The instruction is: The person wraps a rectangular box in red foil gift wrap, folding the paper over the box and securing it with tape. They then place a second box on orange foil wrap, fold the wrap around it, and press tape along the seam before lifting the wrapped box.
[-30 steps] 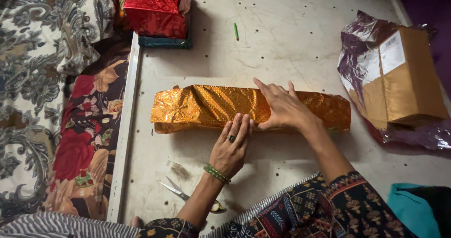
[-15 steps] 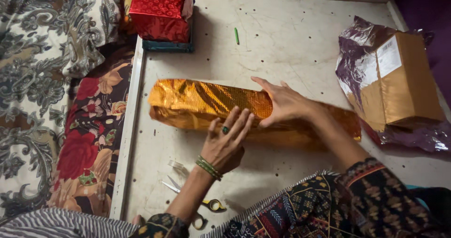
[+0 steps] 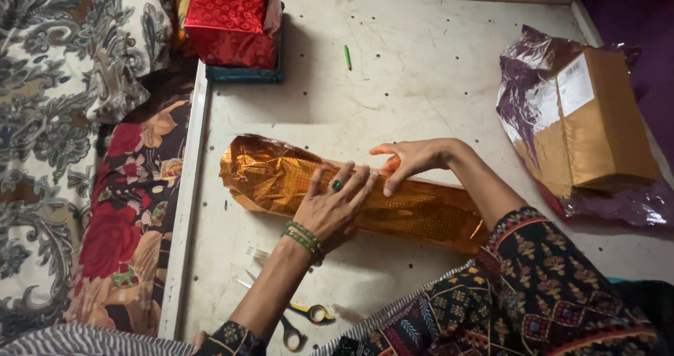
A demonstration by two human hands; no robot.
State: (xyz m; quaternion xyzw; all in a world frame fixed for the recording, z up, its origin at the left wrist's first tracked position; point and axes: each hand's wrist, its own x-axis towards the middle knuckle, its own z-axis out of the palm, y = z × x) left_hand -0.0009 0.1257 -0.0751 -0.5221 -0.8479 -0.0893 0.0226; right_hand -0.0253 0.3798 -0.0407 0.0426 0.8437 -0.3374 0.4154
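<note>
While both hands press flat on it, the long gold-foil wrapped parcel [image 3: 281, 180] lies across the middle of the desk [image 3: 435, 89], angled toward the near right edge. Left hand [image 3: 337, 205] rests palm down, fingers [image 3: 354, 187] spread and extended, gripping nothing. Right hand [image 3: 411, 161] is also open, fingertips pushing the foil's top fold. The foil looks thin, crinkly and slippery and probably tears easily; the contents seem stiff and light. Best hold is likely mid-length from both long sides, not the loose crumpled left end. Scissors [image 3: 302, 321] sit at the near edge; a red gift box [image 3: 232, 19] at the far left corner; a brown box on purple foil [image 3: 597, 117] by the right edge.
</note>
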